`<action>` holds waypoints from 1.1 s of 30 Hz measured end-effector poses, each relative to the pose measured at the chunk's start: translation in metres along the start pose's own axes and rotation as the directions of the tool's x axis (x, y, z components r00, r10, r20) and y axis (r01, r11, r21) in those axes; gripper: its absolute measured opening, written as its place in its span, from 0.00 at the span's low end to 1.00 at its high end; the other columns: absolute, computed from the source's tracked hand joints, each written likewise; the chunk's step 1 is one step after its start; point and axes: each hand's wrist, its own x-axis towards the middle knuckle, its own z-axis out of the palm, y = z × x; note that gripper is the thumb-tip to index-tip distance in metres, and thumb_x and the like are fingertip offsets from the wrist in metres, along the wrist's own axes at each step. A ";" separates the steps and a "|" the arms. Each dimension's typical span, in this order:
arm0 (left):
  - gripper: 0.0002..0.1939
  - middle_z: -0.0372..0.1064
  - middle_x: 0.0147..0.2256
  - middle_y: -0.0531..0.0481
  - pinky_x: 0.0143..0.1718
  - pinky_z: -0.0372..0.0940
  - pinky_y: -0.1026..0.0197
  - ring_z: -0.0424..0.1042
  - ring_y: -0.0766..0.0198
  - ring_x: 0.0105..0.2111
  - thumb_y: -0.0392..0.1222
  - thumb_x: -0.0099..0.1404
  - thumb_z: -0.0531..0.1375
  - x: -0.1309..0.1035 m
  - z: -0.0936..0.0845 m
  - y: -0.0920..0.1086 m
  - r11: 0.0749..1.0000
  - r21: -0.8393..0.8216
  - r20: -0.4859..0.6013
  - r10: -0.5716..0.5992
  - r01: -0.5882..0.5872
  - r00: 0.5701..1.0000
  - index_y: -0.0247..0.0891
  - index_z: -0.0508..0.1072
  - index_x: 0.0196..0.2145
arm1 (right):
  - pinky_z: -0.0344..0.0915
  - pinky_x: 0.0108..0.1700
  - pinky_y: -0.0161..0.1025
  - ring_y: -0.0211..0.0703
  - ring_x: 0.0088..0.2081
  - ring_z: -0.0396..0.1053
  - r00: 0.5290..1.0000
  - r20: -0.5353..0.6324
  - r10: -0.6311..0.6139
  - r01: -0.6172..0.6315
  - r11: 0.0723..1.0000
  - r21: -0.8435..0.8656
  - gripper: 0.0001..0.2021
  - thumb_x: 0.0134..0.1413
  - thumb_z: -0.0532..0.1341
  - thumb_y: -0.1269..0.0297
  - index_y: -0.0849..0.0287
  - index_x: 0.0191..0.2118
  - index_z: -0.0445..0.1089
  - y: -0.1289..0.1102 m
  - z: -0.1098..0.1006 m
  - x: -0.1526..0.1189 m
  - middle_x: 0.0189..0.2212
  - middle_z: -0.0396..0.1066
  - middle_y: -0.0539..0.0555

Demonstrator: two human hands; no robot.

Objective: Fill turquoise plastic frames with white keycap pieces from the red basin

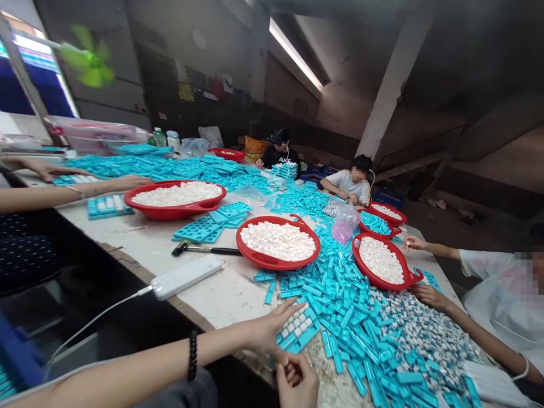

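My left hand (274,323), on the arm with a black coiled band, lies with fingers stretched over the left side of a blue tray (302,328) that carries rows of white pieces. Just below, at the tray's near corner, my right hand (298,377) is closed with its fingers curled together; whatever it may pinch is too small to make out. Beyond the tray stands a red basket (278,266) full of white pieces. A heap of blue strips (344,300) spreads to the right of the tray.
A hammer (216,250) and a white power strip (187,277) lie at the left. More red baskets (174,212) stand around. Small white-and-blue pieces (425,328) are heaped at the right. Several people work around the table (221,306), whose near edge runs diagonally.
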 end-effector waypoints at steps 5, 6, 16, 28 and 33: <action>0.71 0.35 0.73 0.34 0.68 0.46 0.42 0.38 0.35 0.71 0.60 0.41 0.75 -0.003 0.007 0.006 0.993 -0.013 -0.077 -0.117 0.116 0.990 0.40 0.42 0.73 | 0.62 0.23 0.32 0.37 0.21 0.61 0.995 0.094 0.013 -0.015 1.000 0.013 0.07 0.53 0.61 0.64 0.60 0.30 0.73 0.001 -0.008 0.007 0.25 0.67 0.51; 0.70 0.35 0.73 0.33 0.68 0.46 0.43 0.39 0.36 0.71 0.59 0.42 0.74 -0.004 0.007 0.007 0.991 -0.013 -0.074 -0.130 0.130 0.989 0.39 0.41 0.73 | 0.63 0.25 0.32 0.38 0.22 0.62 0.995 0.097 0.018 -0.019 1.000 0.008 0.07 0.54 0.60 0.64 0.60 0.30 0.73 -0.002 -0.009 0.007 0.26 0.68 0.52; 0.64 0.30 0.73 0.34 0.69 0.38 0.41 0.31 0.40 0.72 0.68 0.50 0.69 -0.008 -0.003 0.013 0.998 0.003 0.029 -0.069 0.069 0.997 0.40 0.44 0.72 | 0.60 0.28 0.34 0.39 0.23 0.61 0.996 0.093 -0.014 0.020 0.998 -0.066 0.05 0.55 0.60 0.65 0.58 0.30 0.70 -0.020 -0.013 0.009 0.25 0.64 0.48; 0.63 0.22 0.73 0.37 0.68 0.38 0.39 0.24 0.36 0.71 0.71 0.52 0.66 -0.005 -0.008 0.018 0.997 -0.006 0.130 -0.079 0.080 0.988 0.46 0.38 0.73 | 0.59 0.29 0.35 0.40 0.23 0.62 0.994 0.112 0.018 -0.001 0.988 -0.153 0.05 0.58 0.58 0.64 0.56 0.31 0.65 -0.026 -0.014 0.006 0.24 0.63 0.47; 0.60 0.20 0.74 0.38 0.68 0.35 0.38 0.21 0.37 0.71 0.69 0.57 0.64 -0.007 -0.008 0.018 0.999 -0.032 0.143 -0.027 0.032 0.989 0.47 0.35 0.73 | 0.60 0.30 0.36 0.42 0.25 0.64 0.993 0.120 0.020 0.000 0.987 -0.161 0.05 0.59 0.58 0.64 0.55 0.32 0.64 -0.032 -0.014 0.004 0.26 0.66 0.49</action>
